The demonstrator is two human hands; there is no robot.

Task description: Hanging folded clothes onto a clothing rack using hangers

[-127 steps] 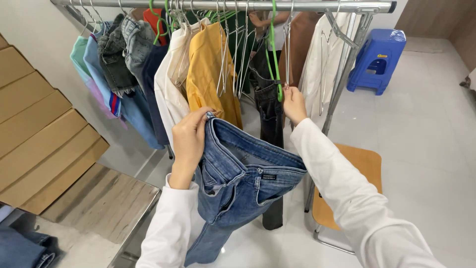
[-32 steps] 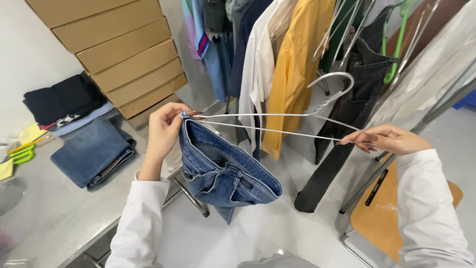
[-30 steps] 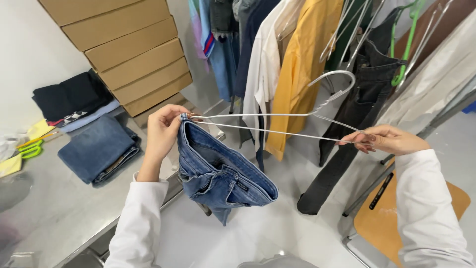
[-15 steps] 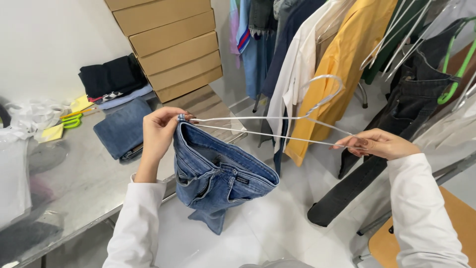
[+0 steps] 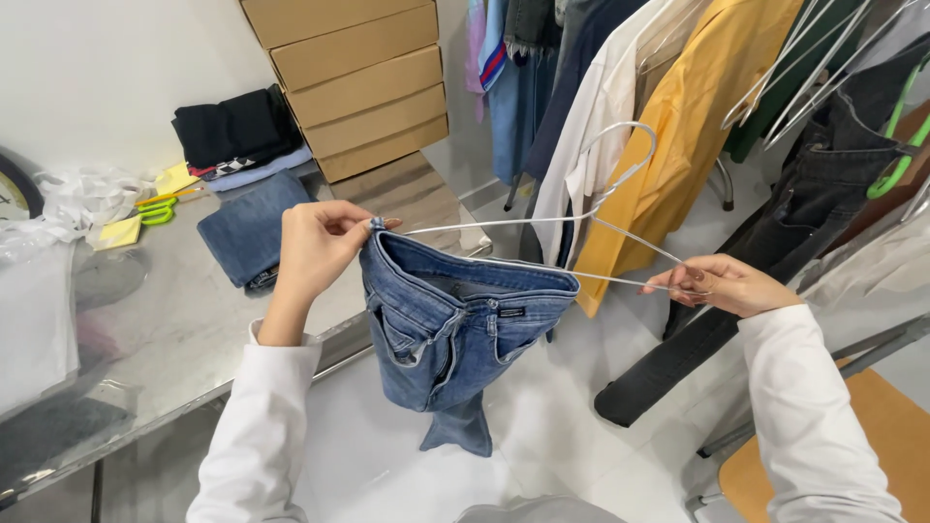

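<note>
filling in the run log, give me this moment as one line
left hand: pinches jeans waistband at hanger end | right hand: grips other hanger end | table: folded jeans

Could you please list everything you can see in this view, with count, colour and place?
Blue jeans: one, hanging from the hanger, centre.
Wire hanger: one, white, held at both ends.
Folded jeans: one, blue, on the table.
Folded dark clothes: one stack, black, by the wall.
Scissors: one, green-handled, on the table.
Table: one, grey, left.
Cardboard boxes: several, brown, stacked behind.
Yellow shirt: one, hanging on the rack.
Black jeans: one, hanging, right.
Wooden stool: one, orange-brown, lower right.
Left hand: grips waistband and hanger end.
Right hand: grips the other end.
</note>
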